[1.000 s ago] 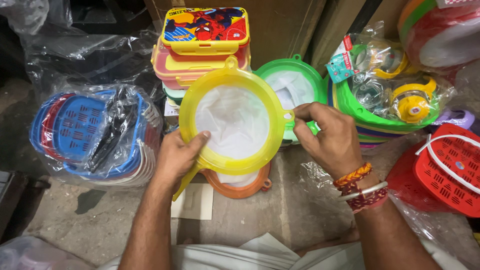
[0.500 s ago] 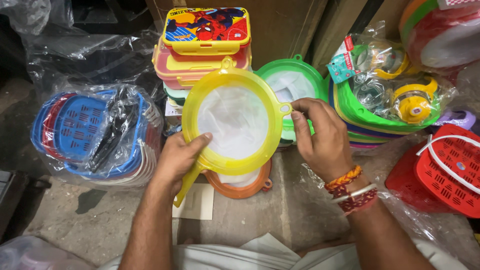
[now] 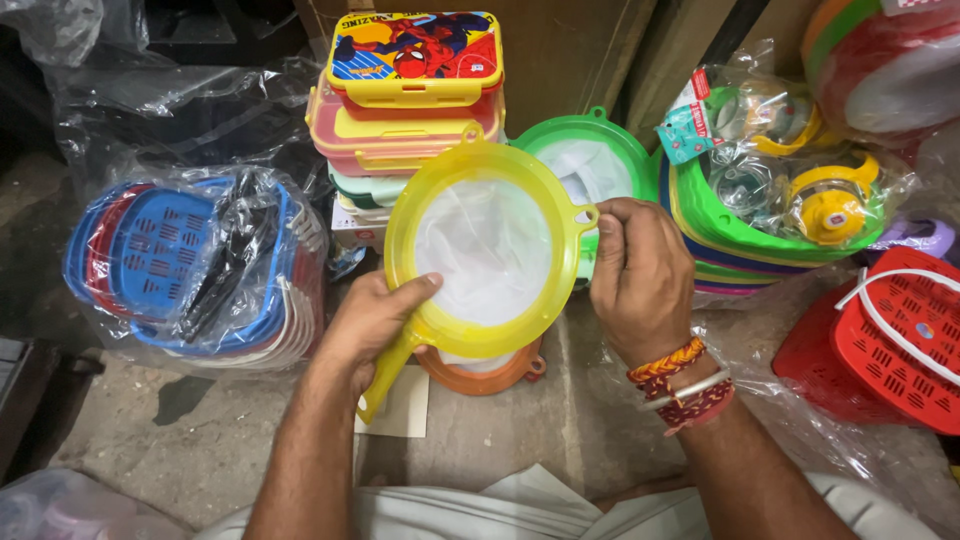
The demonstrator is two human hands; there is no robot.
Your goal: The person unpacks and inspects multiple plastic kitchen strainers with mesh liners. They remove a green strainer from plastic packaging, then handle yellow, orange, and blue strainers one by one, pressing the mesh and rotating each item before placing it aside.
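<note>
I hold a round yellow plastic strainer (image 3: pixel 484 252) with white mesh, face up in front of me. My left hand (image 3: pixel 370 322) grips it where the handle meets the rim, thumb on the lower rim. My right hand (image 3: pixel 640 275) pinches the small loop on its right rim. Directly under it an orange strainer (image 3: pixel 490 368) lies on the floor. A green strainer (image 3: pixel 598 158) sits behind it to the right.
Stacked lunch boxes (image 3: pixel 412 90) stand behind the strainers. Left is a plastic-wrapped stack of blue and red baskets (image 3: pixel 190 262). Right are bagged green trays with small bottles (image 3: pixel 790 195) and a red basket (image 3: pixel 885 340). A paper slip (image 3: pixel 395 405) lies on the concrete floor.
The yellow strainer has shifted slightly right and lower between my hands; my right hand's grip moved onto the rim loop. Otherwise little has moved.
</note>
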